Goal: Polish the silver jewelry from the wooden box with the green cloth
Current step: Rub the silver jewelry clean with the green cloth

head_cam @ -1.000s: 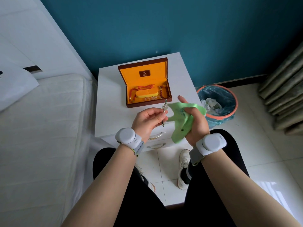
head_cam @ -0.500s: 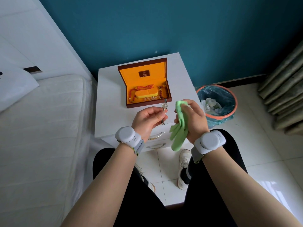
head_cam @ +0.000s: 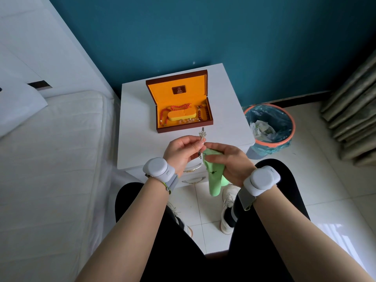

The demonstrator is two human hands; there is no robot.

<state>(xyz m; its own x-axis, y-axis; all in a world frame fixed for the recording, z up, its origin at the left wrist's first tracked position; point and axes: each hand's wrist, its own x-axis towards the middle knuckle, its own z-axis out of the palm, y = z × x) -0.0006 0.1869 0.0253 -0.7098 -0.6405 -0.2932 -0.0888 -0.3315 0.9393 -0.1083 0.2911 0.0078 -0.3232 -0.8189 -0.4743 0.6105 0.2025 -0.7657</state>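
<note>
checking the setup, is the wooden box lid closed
No, the wooden box stands open on the white nightstand, its orange lining and beads showing.

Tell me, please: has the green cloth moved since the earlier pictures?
Yes. The green cloth in the right hand moved left, away from the trash bin, and now meets the silver jewelry.

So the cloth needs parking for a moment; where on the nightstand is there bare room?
The nightstand is bare left of the wooden box and in a narrower strip right of it. The front edge is crowded by both hands.
</note>
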